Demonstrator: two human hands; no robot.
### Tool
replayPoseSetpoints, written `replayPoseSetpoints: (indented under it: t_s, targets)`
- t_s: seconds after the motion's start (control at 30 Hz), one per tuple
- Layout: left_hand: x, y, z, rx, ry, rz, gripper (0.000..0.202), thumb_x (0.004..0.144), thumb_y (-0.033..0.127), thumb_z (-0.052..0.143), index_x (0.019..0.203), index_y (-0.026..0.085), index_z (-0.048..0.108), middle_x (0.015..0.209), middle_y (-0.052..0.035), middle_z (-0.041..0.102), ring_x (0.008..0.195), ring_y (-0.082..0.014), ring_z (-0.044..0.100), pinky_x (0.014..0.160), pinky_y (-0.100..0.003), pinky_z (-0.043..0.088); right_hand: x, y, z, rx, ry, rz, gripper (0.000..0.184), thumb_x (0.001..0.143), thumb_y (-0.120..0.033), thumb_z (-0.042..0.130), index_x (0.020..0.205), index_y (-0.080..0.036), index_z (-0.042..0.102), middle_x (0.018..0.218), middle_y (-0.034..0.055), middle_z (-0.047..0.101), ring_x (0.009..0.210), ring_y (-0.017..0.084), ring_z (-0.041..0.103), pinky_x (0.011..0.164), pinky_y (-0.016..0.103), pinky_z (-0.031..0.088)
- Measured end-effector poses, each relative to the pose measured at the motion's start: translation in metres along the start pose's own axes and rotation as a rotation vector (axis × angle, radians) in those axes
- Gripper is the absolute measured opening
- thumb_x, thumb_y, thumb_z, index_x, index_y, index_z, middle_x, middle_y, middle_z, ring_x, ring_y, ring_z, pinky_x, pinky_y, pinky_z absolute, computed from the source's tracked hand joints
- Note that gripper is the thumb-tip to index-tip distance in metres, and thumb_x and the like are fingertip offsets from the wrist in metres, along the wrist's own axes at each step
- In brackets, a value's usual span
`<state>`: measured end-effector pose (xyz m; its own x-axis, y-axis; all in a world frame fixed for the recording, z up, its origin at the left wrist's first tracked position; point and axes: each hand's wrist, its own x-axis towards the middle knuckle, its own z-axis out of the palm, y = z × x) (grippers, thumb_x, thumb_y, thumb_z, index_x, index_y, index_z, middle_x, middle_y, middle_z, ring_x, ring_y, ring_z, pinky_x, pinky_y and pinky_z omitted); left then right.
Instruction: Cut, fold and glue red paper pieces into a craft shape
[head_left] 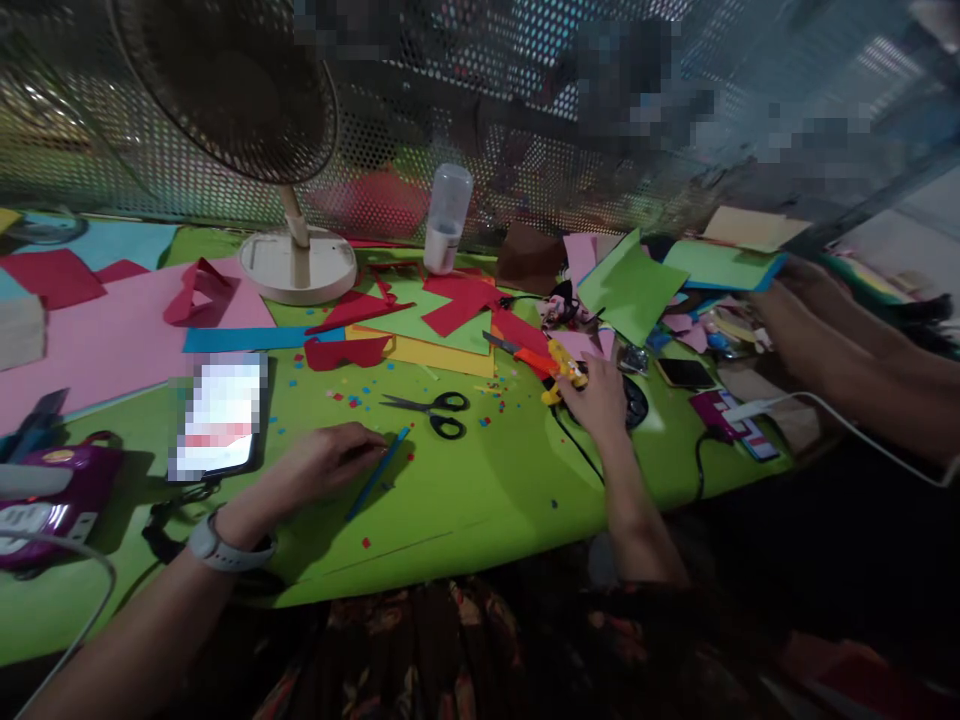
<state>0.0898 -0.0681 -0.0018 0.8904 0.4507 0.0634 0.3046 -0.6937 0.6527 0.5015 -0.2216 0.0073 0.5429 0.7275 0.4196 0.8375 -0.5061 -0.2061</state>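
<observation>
Yellow, irregularly shaped small object (564,364): on the lime-green table covering (487,510), right of centre, beneath the fingertips of the right hand (600,400). Fingers bent over it; whether clamped, cannot tell.

Orange-handled tool with a grey blade (534,362): just beside the yellow object, blade pointing left.

Black round object (637,402): partly hidden behind the right hand.

Narrow blue strip (367,487): lying slantwise beside the left hand (337,462). Fingers together and bent, tips near the strip's upper end; contact or hold, cannot tell. White-banded wristwatch (217,545) on this arm.

Black-handled scissors (430,408): between the hands, lying flat, blades slightly parted, tips to the left. Tiny coloured paper bits around them.

Red paper cutout with a notched edge (349,352): behind the scissors, to the left.

Phone with lit screen (219,415): left of the left hand.

Clear plastic bottle with white lower part (448,220): standing at the back.

White-based table fan (300,265): left of the bottle.

Another person's forearm (847,365): far right.
</observation>
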Motion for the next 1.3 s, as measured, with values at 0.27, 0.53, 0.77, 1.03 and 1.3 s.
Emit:
replayPoseSetpoints:
  t_s: [0.27, 0.53, 0.77, 1.03, 1.3]
  targets:
    - [0.001, 0.006, -0.002, 0.017, -0.013, -0.015, 0.026, 0.092, 0.041, 0.048, 0.101, 0.027, 0.068, 0.093, -0.0048, 0.073, 0.08, -0.0203, 0.068, 0.072, -0.029, 0.051, 0.014, 0.039, 0.013, 0.119, -0.255, -0.033, 0.055, 0.074, -0.029, 0.059, 0.127, -0.015, 0.054, 0.115, 0.0155, 0.066, 0.103, 0.031, 0.062, 0.09, 0.044, 0.048]
    - [0.0, 0.003, -0.003, 0.018, 0.002, -0.02, 0.028, 0.092, 0.042, 0.048, 0.105, 0.026, 0.068, 0.096, -0.0056, 0.073, 0.08, -0.0201, 0.067, 0.071, -0.029, 0.051, 0.007, 0.046, 0.02, 0.156, -0.111, -0.073, 0.052, 0.078, -0.023, 0.053, 0.13, -0.019, 0.053, 0.127, 0.0139, 0.062, 0.114, 0.031, 0.059, 0.095, 0.049, 0.047]
    - [0.002, 0.007, -0.004, 0.018, 0.005, -0.023, 0.027, 0.091, 0.043, 0.049, 0.099, 0.027, 0.069, 0.091, -0.0049, 0.074, 0.077, -0.0207, 0.068, 0.069, -0.029, 0.051, -0.004, 0.05, 0.005, 0.315, -0.055, -0.075, 0.055, 0.081, -0.027, 0.055, 0.135, -0.024, 0.048, 0.131, 0.0097, 0.06, 0.114, 0.026, 0.061, 0.094, 0.045, 0.05]
    - [0.002, 0.004, -0.006, -0.018, 0.03, -0.034, 0.029, 0.091, 0.043, 0.05, 0.099, 0.024, 0.069, 0.092, -0.0064, 0.074, 0.079, -0.0208, 0.068, 0.071, -0.029, 0.051, 0.001, 0.045, 0.015, 0.423, 0.034, 0.021, 0.051, 0.08, -0.028, 0.058, 0.13, -0.024, 0.052, 0.131, 0.0107, 0.06, 0.116, 0.027, 0.06, 0.098, 0.046, 0.049]
    - [0.003, 0.009, -0.009, -0.024, 0.036, -0.012, 0.032, 0.092, 0.041, 0.048, 0.096, 0.018, 0.07, 0.091, -0.0081, 0.074, 0.078, -0.019, 0.067, 0.07, -0.029, 0.05, 0.009, 0.055, 0.028, 0.733, 0.107, 0.267, 0.061, 0.07, -0.033, 0.067, 0.127, -0.015, 0.052, 0.124, 0.0171, 0.061, 0.108, 0.026, 0.064, 0.096, 0.047, 0.05]
